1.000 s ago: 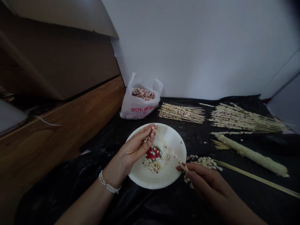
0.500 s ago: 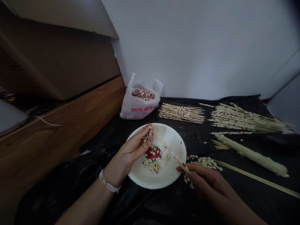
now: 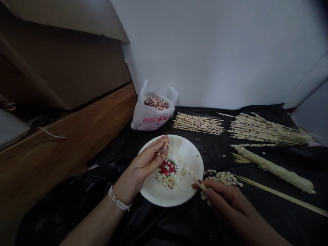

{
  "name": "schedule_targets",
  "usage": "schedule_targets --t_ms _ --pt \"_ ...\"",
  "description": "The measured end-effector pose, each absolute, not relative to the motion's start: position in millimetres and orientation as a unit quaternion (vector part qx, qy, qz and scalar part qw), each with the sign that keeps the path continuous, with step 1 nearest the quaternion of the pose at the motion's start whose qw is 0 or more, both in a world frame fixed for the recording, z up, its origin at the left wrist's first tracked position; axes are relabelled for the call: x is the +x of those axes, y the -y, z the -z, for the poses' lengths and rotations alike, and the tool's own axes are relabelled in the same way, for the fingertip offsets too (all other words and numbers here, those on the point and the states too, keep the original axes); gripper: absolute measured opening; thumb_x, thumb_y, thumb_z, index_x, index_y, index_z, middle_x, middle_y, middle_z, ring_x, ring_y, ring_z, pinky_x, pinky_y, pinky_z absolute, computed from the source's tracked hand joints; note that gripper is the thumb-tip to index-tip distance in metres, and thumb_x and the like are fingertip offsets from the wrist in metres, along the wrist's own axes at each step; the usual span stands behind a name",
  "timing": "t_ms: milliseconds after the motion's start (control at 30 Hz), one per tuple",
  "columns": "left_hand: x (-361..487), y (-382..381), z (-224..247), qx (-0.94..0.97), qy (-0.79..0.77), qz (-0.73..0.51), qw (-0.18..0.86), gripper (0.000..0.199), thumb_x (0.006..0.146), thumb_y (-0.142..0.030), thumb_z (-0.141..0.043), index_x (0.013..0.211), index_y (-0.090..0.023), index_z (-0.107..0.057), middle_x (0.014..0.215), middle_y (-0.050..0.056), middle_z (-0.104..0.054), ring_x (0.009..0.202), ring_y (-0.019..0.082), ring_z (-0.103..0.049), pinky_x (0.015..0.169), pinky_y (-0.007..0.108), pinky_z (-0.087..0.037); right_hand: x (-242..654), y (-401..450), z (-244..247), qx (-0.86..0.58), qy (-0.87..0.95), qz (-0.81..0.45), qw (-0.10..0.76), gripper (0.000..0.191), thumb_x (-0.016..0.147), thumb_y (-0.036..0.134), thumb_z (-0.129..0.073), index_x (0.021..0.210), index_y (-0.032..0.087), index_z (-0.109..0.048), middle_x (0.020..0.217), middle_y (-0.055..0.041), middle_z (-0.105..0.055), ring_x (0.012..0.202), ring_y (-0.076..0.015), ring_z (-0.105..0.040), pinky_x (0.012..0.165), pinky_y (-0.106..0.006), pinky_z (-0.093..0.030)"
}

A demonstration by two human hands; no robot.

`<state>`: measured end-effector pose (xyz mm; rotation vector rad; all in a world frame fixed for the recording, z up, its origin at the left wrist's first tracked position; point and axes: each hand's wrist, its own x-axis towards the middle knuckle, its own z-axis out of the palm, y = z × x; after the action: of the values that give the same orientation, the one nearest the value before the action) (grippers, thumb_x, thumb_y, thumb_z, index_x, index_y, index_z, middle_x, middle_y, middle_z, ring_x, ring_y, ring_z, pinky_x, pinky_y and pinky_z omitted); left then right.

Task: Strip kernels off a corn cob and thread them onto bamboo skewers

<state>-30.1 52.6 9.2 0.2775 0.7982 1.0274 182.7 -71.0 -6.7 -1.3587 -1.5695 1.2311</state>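
My left hand (image 3: 150, 157), with a beaded bracelet at the wrist, is above the left side of a white plate (image 3: 192, 191). Its thumb and fingertip pinch a pale kernel at the tip of a thin skewer, and more kernels lie in its curled fingers. My right hand (image 3: 225, 196) grips the skewer (image 3: 195, 178) by its lower part, which is threaded with pale and dark red kernels. Loose kernels (image 3: 167, 181) lie in the plate near a printed red flower pattern. Another pile of kernels (image 3: 225, 177) is beside the plate, behind my right hand.
A white plastic bag (image 3: 153, 119) holds speckled cobs behind the plate. Two groups of threaded skewers, one nearer (image 3: 196, 123) and one farther right (image 3: 256, 128), lie on black plastic. A bare cob (image 3: 276, 169) and plain skewers (image 3: 279, 193) are at right. Cardboard (image 3: 77, 61) stands at left.
My right hand has moved slightly left with the skewer, and the skewer's tip now meets the kernel at my left fingertips. The left hand has hardly moved.
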Motion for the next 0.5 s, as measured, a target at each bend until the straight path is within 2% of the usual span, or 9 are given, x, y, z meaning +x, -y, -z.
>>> schedule_targets --t_ms 367,500 --pt "-27.6 -51.7 -12.7 0.123 -0.386 -0.485 0.775 0.02 0.086 0.0 -0.058 0.101 -0.008 -0.068 0.086 0.008 -0.068 0.07 0.009 -0.066 0.064 0.016 -0.058 182.3 70.8 7.5 -0.521 0.604 -0.484 0.36 0.035 0.092 0.048 -0.05 0.107 0.029 -0.075 0.09 -0.0036 -0.076 0.087 -0.0212 -0.068 0.074 -0.029 -0.054" --pt "-26.7 -50.4 -15.4 0.143 -0.397 -0.492 0.762 0.02 0.085 0.0 -0.058 0.099 -0.009 -0.069 0.083 0.007 -0.069 0.067 0.008 -0.066 0.062 0.016 -0.058 182.8 69.9 8.8 -0.523 0.599 -0.483 0.365 0.034 0.091 0.047 -0.052 0.106 0.029 -0.075 0.093 -0.0042 -0.076 0.087 -0.0213 -0.069 0.075 -0.029 -0.055"
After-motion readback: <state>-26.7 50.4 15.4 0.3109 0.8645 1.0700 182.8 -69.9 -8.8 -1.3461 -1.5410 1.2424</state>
